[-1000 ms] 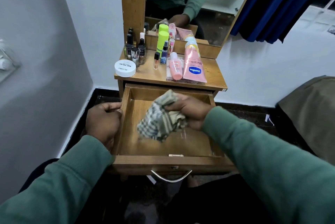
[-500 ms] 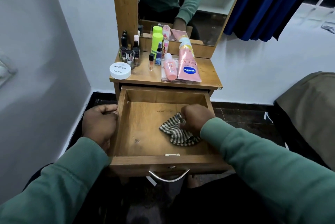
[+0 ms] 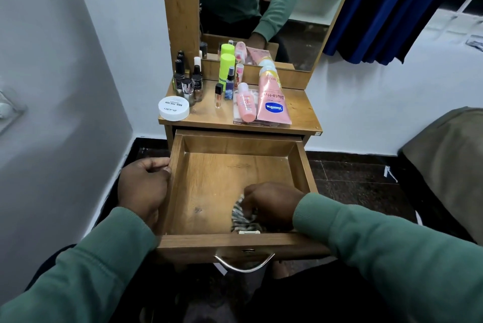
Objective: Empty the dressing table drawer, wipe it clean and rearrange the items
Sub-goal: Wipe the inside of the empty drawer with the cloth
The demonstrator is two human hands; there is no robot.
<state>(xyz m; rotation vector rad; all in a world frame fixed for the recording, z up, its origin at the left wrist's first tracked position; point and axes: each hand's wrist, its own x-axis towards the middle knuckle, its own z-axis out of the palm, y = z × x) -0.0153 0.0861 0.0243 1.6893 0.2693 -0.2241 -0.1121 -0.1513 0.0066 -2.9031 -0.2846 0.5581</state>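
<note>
The wooden drawer (image 3: 209, 187) stands pulled out, holding only the checked cloth (image 3: 241, 219). My right hand (image 3: 271, 204) grips that bunched cloth and presses it onto the drawer floor near the front right. My left hand (image 3: 142, 187) clasps the drawer's left wall from outside. On the dressing table top (image 3: 300, 111) stand a white nail polish remover jar (image 3: 173, 108), several dark small bottles (image 3: 188, 82), a lime green spray can (image 3: 226, 66), a small pink bottle (image 3: 246, 104) and a pink Vaseline tube (image 3: 273, 99).
A mirror (image 3: 261, 9) rises behind the table top. The grey wall (image 3: 52, 87) is close on the left. A blue curtain (image 3: 392, 9) hangs at the upper right and a covered seat (image 3: 449, 160) stands on the right. A metal handle (image 3: 244, 264) curves from the drawer front.
My right hand brought the cloth down from above the drawer onto its floor, then drew it toward the front. My left hand stayed on the left wall.
</note>
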